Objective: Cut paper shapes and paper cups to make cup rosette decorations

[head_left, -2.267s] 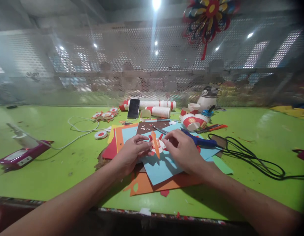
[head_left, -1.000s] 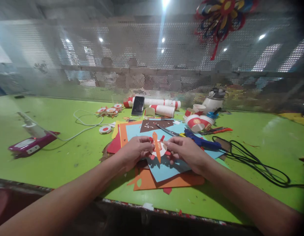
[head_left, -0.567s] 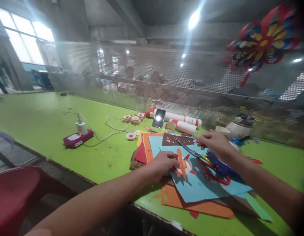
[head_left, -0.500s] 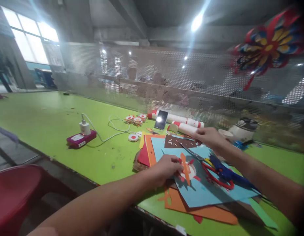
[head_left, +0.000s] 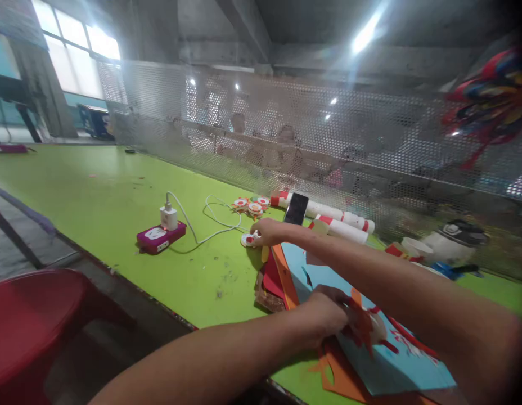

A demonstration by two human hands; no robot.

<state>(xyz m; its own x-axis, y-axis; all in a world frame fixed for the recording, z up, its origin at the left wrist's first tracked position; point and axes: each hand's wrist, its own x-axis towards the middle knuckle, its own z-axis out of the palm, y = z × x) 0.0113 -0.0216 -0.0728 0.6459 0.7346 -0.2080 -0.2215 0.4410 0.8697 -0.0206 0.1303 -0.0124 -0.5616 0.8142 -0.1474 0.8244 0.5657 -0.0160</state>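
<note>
My left hand [head_left: 328, 315] is closed on an orange paper piece [head_left: 362, 323], over a blue sheet [head_left: 387, 371]. Partly behind that piece shows a white disc [head_left: 377, 329] with red tabs around it. Across the stack reaches my right hand [head_left: 267, 232], its fingertips on a small white disc with a red centre [head_left: 249, 240] lying on the green table. Whether the fingers grip the disc or only touch it is not clear. My right forearm hides much of the paper stack.
A purple power strip [head_left: 153, 239] with a white charger [head_left: 169, 217] and cable stands left. Behind lie decorated discs [head_left: 255, 208], a phone [head_left: 297, 208] and white rolls [head_left: 341, 229]. A cup [head_left: 416, 247] is at right. A red stool [head_left: 37, 309] stands beside the table.
My right hand has moved left from the white roll to the small disc. My left hand still holds the orange piece. The view has shifted, and my right arm now covers where the scissors lay.
</note>
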